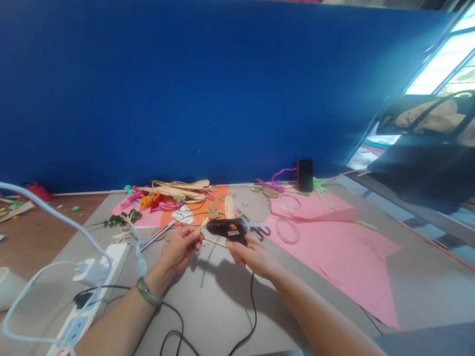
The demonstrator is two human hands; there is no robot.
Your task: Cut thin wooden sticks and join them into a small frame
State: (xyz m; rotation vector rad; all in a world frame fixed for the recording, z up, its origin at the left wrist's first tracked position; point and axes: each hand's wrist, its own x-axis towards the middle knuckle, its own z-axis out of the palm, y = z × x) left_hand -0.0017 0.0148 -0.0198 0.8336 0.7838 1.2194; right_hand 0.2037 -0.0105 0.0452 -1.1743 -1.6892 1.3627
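Note:
My right hand point(254, 252) is closed around the handle of a black hot glue gun point(224, 228), whose nozzle points left. A pale glue stick point(258, 225) appears to stick out of its rear. My left hand point(184, 245) pinches a small pale yellowish strip point(203, 226) right at the nozzle tip; whether the two touch I cannot tell. A thin green stem point(208, 264) runs down the table just below the gun. Scissors point(260, 231) with dark handles lie partly hidden behind the gun.
Pink paper point(334, 262) covers the table's right side, with a clear ring of tape point(287, 231) on it. Pale dried strips point(180, 189) and colourful pipe cleaners point(148, 199) lie at the back. A phone point(305, 175) leans on the blue partition point(222, 99). A power strip point(107, 272) and cables stand left.

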